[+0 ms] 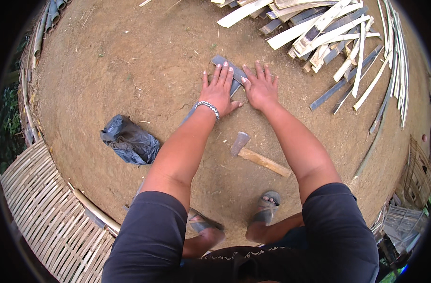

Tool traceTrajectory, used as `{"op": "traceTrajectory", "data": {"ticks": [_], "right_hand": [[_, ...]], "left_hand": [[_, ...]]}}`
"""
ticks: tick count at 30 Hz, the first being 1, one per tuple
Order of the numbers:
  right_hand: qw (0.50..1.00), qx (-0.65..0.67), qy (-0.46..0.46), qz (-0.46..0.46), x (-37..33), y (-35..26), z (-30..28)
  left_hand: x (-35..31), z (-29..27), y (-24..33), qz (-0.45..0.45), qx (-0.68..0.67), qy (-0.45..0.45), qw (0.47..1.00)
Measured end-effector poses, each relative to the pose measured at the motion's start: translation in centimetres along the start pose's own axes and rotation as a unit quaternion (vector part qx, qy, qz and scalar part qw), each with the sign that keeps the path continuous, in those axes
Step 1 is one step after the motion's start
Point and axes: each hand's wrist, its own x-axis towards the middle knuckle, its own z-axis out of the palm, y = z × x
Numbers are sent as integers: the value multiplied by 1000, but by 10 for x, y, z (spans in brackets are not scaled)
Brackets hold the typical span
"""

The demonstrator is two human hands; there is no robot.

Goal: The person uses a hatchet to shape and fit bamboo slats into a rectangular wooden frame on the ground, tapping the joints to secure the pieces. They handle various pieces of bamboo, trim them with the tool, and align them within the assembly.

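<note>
On the bare ground ahead of me, a short grey split-bamboo strip (220, 59) lies across a longer grey strip (236, 87) that runs back under my left forearm. My left hand (219, 92), with a silver chain bracelet at its wrist, rests flat over the crossing, fingers stretched out. Beside it my right hand (261, 90) is spread open, its thumb at the right end of the short strip. Part of both strips is hidden under the left hand. Between my forearms lies a hatchet (240, 142) with a wooden handle, untouched.
A crumpled black plastic bag (130, 140) sits left of my left forearm. Split bamboo slats (314, 35) are heaped at the far right, with long thin strips (400, 70) along the edge. A slatted bamboo platform (50, 207) stands at the near left. My sandalled feet (266, 207) are close below.
</note>
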Motion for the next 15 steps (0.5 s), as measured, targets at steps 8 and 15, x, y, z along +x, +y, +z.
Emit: {"op": "traceTrajectory", "data": {"ticks": [8,15], "right_hand": [[999,18,-29,6,3,-4,-13],[1000,30,-5,-7,0,-3,-6]], "left_hand": [[5,-24,12,-43,-2,-80,996],[-70,-26,8,-113,-57,-130,983]]}}
